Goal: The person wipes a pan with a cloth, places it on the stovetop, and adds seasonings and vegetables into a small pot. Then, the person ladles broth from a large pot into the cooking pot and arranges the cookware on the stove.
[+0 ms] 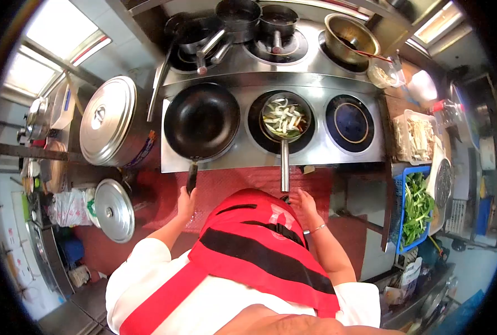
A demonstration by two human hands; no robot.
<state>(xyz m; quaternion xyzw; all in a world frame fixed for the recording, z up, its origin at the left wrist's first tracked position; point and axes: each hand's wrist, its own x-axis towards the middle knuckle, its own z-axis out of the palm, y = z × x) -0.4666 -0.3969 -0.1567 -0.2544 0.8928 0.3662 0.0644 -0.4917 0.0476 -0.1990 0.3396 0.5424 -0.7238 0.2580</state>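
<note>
My left hand [186,204] is just below the black handle of a large dark wok [202,120], its fingers apart and close to the handle's end. Whether it touches the handle is hard to tell. Near the lower end of a small pan's metal handle, my right hand [303,202] hangs with its fingers spread, apart from the handle. That small pan [286,115] sits on the middle front burner with pale strips and some green pieces inside. To its right is a flat round burner [349,123] with no pan on it.
Behind stand dark pots [238,19] and a metal bowl [352,38]. A large lidded pot [108,120] is at the left. On the right are a tub of pale strips [415,137] and a blue basket [399,223] of greens.
</note>
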